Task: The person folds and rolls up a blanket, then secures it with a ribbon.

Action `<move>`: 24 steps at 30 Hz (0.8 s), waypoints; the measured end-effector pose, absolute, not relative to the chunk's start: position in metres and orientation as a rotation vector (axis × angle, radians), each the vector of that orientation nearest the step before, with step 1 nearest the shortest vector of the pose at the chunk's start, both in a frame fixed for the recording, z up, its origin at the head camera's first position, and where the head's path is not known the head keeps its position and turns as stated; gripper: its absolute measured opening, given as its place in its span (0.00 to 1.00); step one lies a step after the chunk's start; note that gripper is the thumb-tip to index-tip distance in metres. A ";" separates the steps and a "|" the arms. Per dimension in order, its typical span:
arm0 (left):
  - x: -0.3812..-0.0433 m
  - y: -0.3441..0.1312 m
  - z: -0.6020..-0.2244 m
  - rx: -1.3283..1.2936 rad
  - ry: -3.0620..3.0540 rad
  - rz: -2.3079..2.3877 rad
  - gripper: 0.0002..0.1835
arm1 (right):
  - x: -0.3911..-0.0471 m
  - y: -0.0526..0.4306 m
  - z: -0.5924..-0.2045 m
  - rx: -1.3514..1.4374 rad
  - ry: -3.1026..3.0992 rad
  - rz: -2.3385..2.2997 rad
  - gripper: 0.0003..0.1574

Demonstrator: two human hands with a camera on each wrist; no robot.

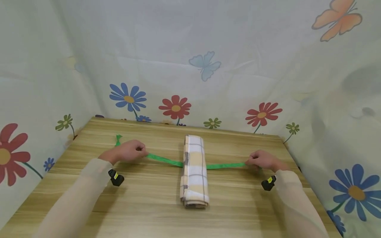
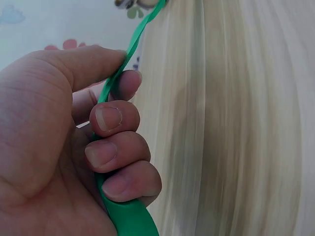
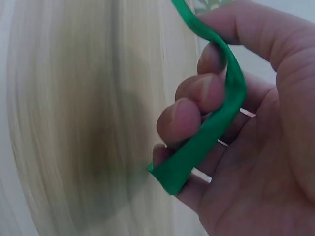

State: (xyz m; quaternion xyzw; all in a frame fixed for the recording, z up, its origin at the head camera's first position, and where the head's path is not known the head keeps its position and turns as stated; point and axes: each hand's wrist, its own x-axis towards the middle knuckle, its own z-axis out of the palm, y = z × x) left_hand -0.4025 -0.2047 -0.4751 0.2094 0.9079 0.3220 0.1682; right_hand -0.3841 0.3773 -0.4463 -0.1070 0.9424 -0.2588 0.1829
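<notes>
A checked cloth [image 1: 195, 172], folded into a long narrow bundle in white, cream and grey, lies upright in the head view at the table's middle. A green ribbon [image 1: 165, 160] runs out from both its sides; the stretch at the cloth is hidden. My left hand [image 1: 128, 152] grips the ribbon left of the bundle, fingers curled round it in the left wrist view, and a tail sticks out beyond the hand. On the right, my right hand [image 1: 263, 159] pinches the other stretch between thumb and index finger, its short end [image 3: 184, 167] lying across the curled fingers.
The wooden table [image 1: 143, 211] has its back edge against a white curtain [image 1: 166, 39] printed with flowers and butterflies. More of this curtain hangs at both sides. Small black cameras [image 1: 116, 178] are strapped at both wrists, over light sleeves.
</notes>
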 end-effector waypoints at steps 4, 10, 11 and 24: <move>-0.402 -0.214 -0.473 0.576 2.605 0.911 0.18 | -0.386 0.388 -0.442 -0.296 2.659 -0.740 0.25; -0.404 -0.223 -0.472 0.553 2.622 0.891 0.17 | -0.389 0.398 -0.435 -0.336 2.617 -0.736 0.17; -0.404 -0.224 -0.471 0.550 2.622 0.891 0.17 | -0.390 0.399 -0.434 -0.334 2.612 -0.724 0.16; -0.399 -0.228 -0.468 0.545 2.608 0.902 0.15 | -0.391 0.444 -0.437 -0.337 2.735 -0.802 0.13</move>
